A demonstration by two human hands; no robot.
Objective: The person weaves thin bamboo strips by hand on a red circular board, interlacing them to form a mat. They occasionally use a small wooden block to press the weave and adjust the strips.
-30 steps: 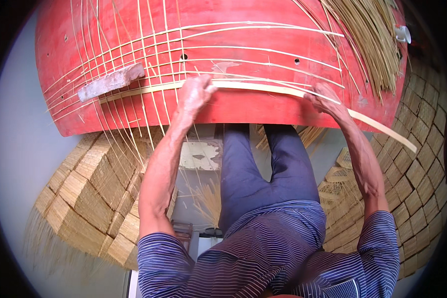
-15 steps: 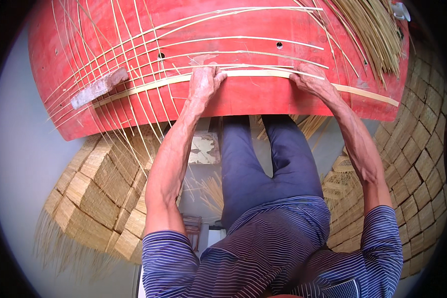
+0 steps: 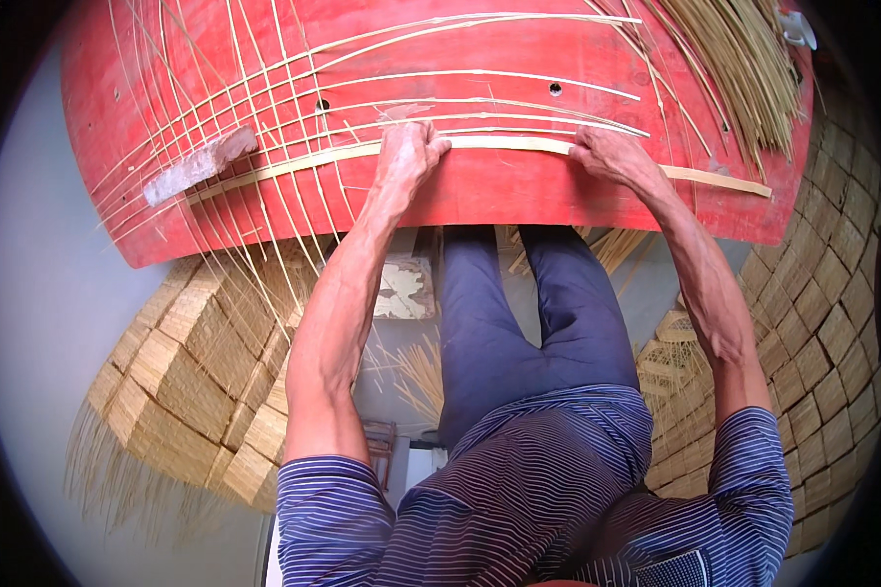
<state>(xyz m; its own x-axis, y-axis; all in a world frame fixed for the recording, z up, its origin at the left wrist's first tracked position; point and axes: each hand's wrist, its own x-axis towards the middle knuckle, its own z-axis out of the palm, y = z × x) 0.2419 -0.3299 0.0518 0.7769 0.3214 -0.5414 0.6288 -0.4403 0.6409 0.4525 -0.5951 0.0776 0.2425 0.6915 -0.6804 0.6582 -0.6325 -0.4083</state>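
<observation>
A wide, pale bamboo strip (image 3: pixel 509 143) runs left to right near the close edge of the red board (image 3: pixel 519 196). My left hand (image 3: pixel 408 157) is closed on it just right of the crossed strips, fingers curled and thumb along it. Farther right, my right hand (image 3: pixel 609 154) grips the same strip, whose free end extends past the wrist. Beyond both hands, several thin strips (image 3: pixel 480 73) lie roughly parallel to it. At the left, they cross other thin strips in an open lattice, and a rough stone-like block (image 3: pixel 201 166) rests on top there.
A bundle of thin strips (image 3: pixel 729 68) lies at the board's far right. Stacks of woven straw-coloured pieces stand on the floor at left (image 3: pixel 196 382) and right (image 3: pixel 803 342). Some strip ends hang over the board's near edge at left.
The wide strip's right end has shifted slightly left and away from me. Both hands stay closed on the strip in nearly the same places.
</observation>
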